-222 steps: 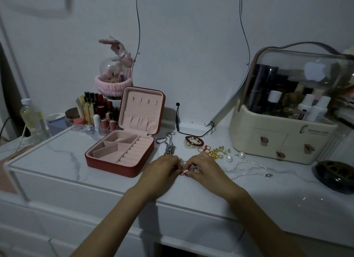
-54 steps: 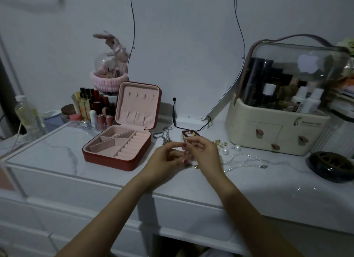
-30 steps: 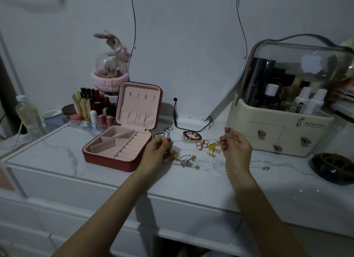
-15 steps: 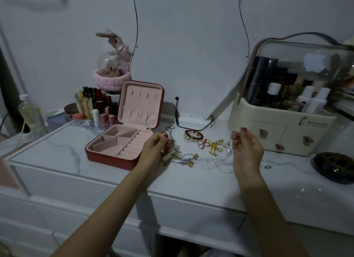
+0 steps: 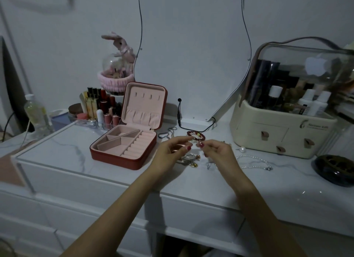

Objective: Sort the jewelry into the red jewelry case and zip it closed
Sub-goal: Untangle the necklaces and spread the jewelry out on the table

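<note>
The red jewelry case (image 5: 125, 141) lies open on the white marble-look tabletop (image 5: 57, 151), left of centre, its lid upright and its pink compartments and ring rolls empty. Right of it the loose jewelry lies scattered: a grey chain (image 5: 168, 133) just beside the case's far corner, a red bead bracelet (image 5: 196, 135) behind the hands, a tangle of gold and silver pieces (image 5: 188, 160) partly hidden under the hands, a single pearl (image 5: 242, 149) and a pearl strand (image 5: 252, 161) farther right.

Both hands hover above that tangle, fingertips nearly meeting. The left hand (image 5: 170, 155) and the right hand (image 5: 218, 153) each pinch thumb to forefinger (whatever thin piece runs between them is too fine to make out in the dim light). The forearms reach in from the bottom edge, which cuts them off.

Right of the hands stands a cream cosmetics organizer (image 5: 283, 136) with a clear dome, cut off by the frame's right edge; its printed logo text is too blurred to read. A dark dish (image 5: 335, 169) sits beside it. Behind the case stand lipsticks (image 5: 103, 109), a plush rabbit (image 5: 119, 44) and a mirror (image 5: 191, 55).
</note>
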